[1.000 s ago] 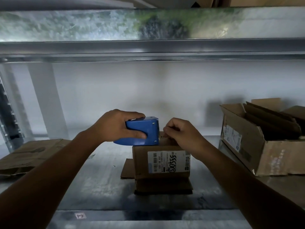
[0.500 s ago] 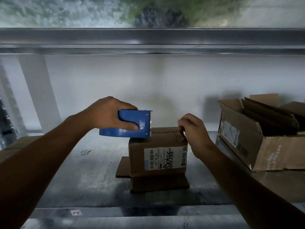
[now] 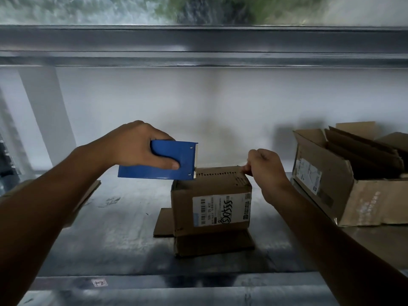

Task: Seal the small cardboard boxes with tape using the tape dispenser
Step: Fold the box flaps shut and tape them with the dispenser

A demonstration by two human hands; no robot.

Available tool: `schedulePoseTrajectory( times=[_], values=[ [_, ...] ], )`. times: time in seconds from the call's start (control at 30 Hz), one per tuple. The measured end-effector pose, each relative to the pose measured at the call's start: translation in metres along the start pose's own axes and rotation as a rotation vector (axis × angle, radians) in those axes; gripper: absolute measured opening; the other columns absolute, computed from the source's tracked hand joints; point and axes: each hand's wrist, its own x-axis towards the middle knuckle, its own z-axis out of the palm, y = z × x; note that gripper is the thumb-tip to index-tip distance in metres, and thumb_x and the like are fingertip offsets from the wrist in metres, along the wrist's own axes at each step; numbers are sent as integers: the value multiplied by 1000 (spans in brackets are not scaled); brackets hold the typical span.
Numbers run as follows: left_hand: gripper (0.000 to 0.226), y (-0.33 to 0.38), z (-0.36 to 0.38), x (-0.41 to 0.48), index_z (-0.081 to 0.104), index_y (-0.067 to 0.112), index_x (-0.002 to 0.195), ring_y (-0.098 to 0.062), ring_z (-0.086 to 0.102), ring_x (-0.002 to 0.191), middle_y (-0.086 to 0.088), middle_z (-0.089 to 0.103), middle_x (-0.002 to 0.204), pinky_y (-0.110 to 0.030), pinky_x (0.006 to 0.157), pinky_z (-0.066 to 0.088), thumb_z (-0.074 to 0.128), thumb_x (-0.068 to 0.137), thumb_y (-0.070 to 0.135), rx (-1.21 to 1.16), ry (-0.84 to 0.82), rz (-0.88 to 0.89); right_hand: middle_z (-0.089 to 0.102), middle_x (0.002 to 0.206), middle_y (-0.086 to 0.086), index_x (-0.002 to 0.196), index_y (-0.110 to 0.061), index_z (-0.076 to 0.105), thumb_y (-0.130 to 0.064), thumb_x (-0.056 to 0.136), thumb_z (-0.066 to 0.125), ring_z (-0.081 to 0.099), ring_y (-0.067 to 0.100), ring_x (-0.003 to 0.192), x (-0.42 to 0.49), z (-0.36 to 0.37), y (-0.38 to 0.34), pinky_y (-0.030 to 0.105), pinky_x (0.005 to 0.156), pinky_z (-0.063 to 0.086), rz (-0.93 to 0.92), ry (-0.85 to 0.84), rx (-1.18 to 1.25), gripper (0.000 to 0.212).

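Fingers [image 3: 161,138] of left hand [image 3: 134,144] clamp dispenser [image 3: 185,155]; right hand [image 3: 267,171] pinches box [image 3: 212,191] near carton [image 3: 353,199].

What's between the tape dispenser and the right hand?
Head view: only the top of the small box; tape dispenser at its left edge, right hand at its right.
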Motion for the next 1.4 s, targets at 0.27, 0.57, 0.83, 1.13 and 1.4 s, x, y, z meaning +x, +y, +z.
schedulePoseTrajectory(
  times=[0.27, 0.57, 0.83, 1.13, 1.4],
  values=[
    [40, 11, -15, 4, 77, 35, 77, -8, 69, 69, 10, 74, 76, -26, 65, 51, 73, 68, 74, -88, -147, -170, 40, 76, 11, 72, -10, 46, -15, 88, 49, 46, 25, 72, -4, -2, -5, 38, 68, 50, 45, -113, -147, 17],
    [44, 9, -13, 1, 78, 32, 82, -19, 73, 74, 3, 76, 81, -35, 74, 53, 67, 70, 73, -162, -220, -310, 68, 87, 13, 94, -2, 60, -11, 99, 49, 69, 25, 77, -5, -5, -7, 41, 77, 62, 153, -295, -129, 15],
    [49, 14, -13, -4, 80, 30, 84, -18, 74, 72, 3, 77, 80, -31, 70, 52, 66, 67, 74, -200, -177, -393, 70, 101, 15, 102, -1, 55, -15, 100, 43, 66, 27, 66, 5, -2, -23, 41, 67, 60, 93, -369, -252, 19],
    [47, 16, -13, -5, 80, 32, 79, -17, 72, 67, 2, 76, 76, -31, 67, 50, 66, 67, 75, -187, -182, -414, 68, 74, 7, 98, -2, 64, -12, 93, 47, 66, 21, 62, 9, 1, -23, 30, 57, 57, 257, -410, -227, 19],
    [65, 16, -14, -4, 81, 32, 89, -21, 75, 73, 1, 77, 82, -32, 68, 53, 68, 59, 87, -177, -206, -433, 67, 74, 7, 93, -3, 63, -12, 95, 46, 65, 21, 66, 9, 2, -18, 29, 56, 56, 252, -424, -258, 20]
  ],
)
